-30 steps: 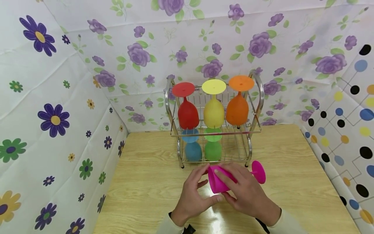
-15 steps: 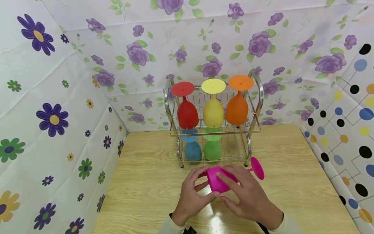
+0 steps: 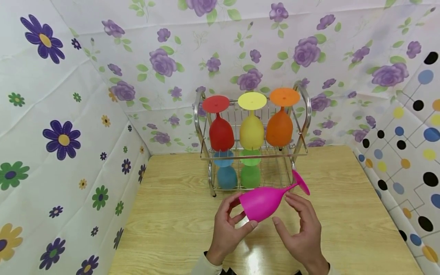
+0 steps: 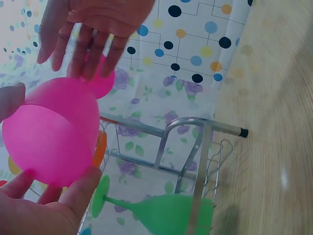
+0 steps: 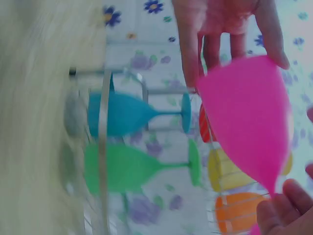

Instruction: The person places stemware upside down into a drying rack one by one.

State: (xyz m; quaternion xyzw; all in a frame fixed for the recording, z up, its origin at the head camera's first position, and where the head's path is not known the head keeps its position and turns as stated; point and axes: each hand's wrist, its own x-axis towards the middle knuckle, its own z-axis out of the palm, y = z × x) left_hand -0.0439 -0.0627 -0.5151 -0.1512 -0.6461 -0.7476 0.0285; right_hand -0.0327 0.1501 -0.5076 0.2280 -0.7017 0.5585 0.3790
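My left hand holds a bright pink wine goblet by the rim end of its bowl, thumb on the near side and fingers on the far side. The goblet lies tilted in the air, its foot up to the right. My right hand is at the stem end, thumb spread away from the bowl. Its fingertips are close to the stem; whether they touch it is hard to tell. In the right wrist view the goblet's bowl hangs from the left hand. The inside of the bowl is hidden.
A two-tier metal rack stands behind the hands. Upside-down red, yellow and orange goblets fill its top; blue and green ones sit below. The wooden table is bordered by patterned cloth walls.
My right hand has come off the bowl and moved right, toward the stem. The left hand has kept its grip on the rim. The goblet's foot has risen a little.
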